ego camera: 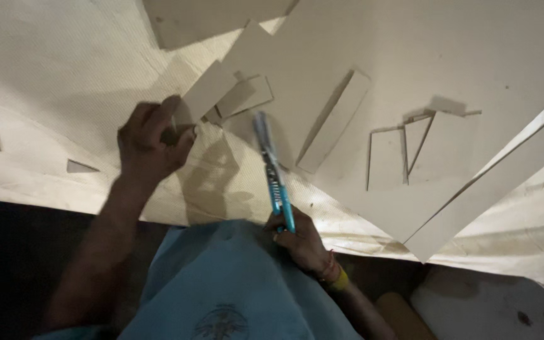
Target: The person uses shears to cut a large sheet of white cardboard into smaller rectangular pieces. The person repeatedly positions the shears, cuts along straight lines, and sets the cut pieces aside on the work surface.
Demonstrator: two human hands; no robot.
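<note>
Over the woven sheet [45, 69], we clench the blue utility knife [274, 173] in our right hand [302, 242], its long axis near upright, blade pointing away, while our left hand [152, 141] pinches a cardboard strip [206, 94].

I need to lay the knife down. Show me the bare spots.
Bare woven sheet lies up-left of the left hand, and between that hand and the blue knife. Crowded: cut cardboard with loose strips fills the right.

Two hands, one blue cutter [274, 176], several cardboard pieces [385, 157].
</note>
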